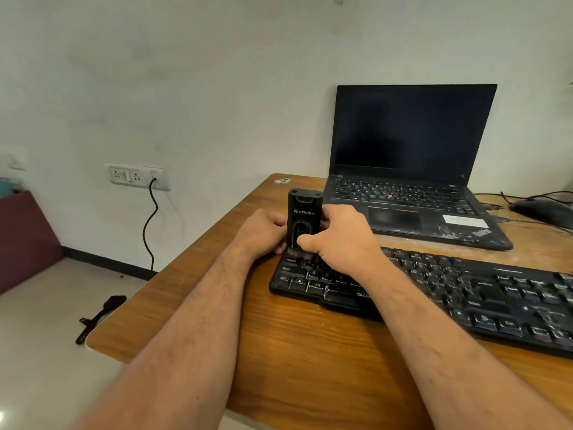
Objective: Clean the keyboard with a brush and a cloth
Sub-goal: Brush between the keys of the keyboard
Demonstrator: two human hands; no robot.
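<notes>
**Brushing under way at left end of keyboard; cloth stage not begun**

Brush (pixel 304 220), a black upright block with its bristles at the bottom, stands on the left end of the keyboard (pixel 449 293), bristles touching the keys near Caps Lock. Left hand (pixel 263 232) clasps the left side of the brush body. Right hand (pixel 338 235) wraps the right side, thumb laid across the front face. Both hands grasp the brush.

Keyboard lies flat on the wooden desk (pixel 294 352), just in front of an open laptop (pixel 412 169), screen dark.

Judgement: the brush pass appears to be at its first section. The keys to the right remain to be brushed. No cloth is in view, so wiping is still outstanding.
</notes>
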